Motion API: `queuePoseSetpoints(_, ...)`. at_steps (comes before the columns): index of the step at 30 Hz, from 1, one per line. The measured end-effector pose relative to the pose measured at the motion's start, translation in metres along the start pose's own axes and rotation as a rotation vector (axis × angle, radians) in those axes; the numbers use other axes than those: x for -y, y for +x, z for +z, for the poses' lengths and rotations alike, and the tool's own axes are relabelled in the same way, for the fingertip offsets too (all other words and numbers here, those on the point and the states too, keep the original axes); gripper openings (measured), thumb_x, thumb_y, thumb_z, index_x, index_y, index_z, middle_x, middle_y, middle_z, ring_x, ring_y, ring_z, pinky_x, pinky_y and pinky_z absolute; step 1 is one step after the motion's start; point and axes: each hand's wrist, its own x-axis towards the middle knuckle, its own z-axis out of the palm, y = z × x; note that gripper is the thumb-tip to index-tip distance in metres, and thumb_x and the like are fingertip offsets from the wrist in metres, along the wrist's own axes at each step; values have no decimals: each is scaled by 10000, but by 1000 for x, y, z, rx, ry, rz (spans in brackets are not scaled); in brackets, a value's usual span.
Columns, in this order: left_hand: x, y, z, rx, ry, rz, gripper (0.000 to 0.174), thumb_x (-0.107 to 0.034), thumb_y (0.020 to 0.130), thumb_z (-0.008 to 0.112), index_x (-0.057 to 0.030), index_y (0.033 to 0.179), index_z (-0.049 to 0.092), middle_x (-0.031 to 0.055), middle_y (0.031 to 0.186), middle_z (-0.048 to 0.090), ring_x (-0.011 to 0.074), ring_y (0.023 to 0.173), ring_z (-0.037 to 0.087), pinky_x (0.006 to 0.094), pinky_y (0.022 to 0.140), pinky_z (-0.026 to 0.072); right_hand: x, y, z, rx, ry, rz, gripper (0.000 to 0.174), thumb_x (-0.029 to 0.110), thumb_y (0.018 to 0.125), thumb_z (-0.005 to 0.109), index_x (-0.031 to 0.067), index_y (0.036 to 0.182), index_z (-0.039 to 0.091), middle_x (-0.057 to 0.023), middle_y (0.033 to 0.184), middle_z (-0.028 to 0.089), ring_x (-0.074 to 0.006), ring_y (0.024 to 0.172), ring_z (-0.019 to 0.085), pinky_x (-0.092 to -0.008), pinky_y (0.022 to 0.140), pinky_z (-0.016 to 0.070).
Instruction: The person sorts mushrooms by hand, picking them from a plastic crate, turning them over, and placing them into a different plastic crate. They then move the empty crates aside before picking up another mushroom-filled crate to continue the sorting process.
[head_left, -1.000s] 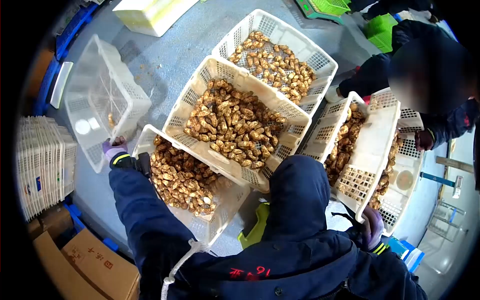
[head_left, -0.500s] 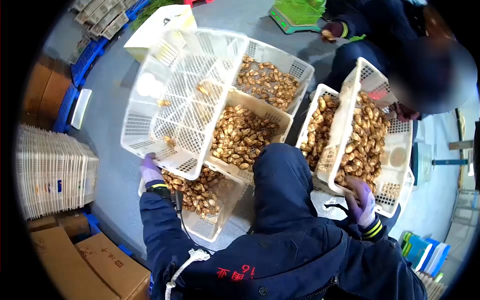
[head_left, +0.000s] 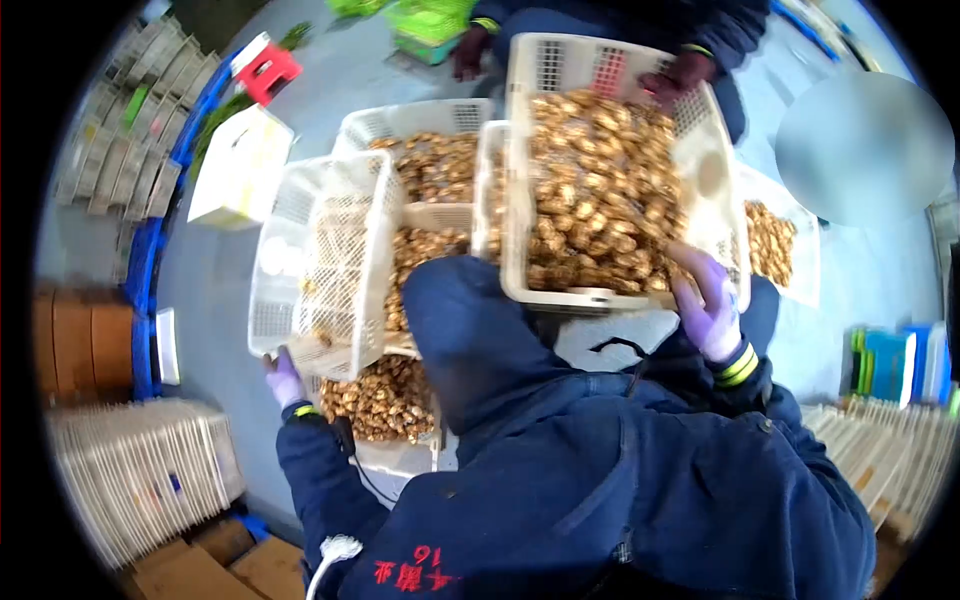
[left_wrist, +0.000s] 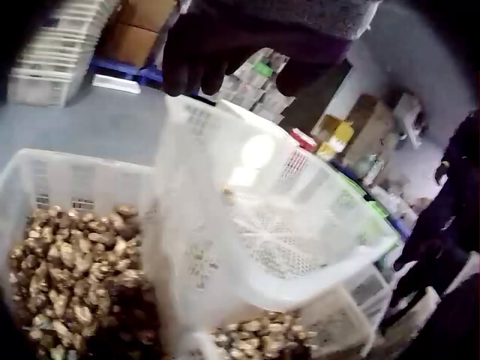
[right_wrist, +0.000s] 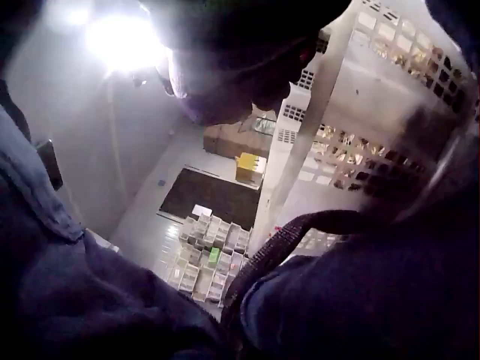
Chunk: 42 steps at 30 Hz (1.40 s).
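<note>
Head: left fingers (head_left: pixel 283 378) grip crate (head_left: pixel 320 255), right fingers (head_left: pixel 700 290) basket (head_left: pixel 516 180).

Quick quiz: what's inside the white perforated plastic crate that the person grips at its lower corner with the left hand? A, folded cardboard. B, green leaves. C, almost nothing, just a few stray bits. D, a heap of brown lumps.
C: the white perforated plastic crate gripped by the left hand shows bare mesh with only a few stray brown bits; the heaped crate is at the right hand.
</note>
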Motion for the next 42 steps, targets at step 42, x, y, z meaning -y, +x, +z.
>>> queuePoseSetpoints(42,-234,-295,521,1347,472,1195,629,-157,795,764,-46,1355,500,160,1251,601,234,1106,586,344,884,517,-270,36,-46,-661,924,456,330,182,964,521,14,1241,583,-92,1128,656,-166,1007,628,-293,917,486)
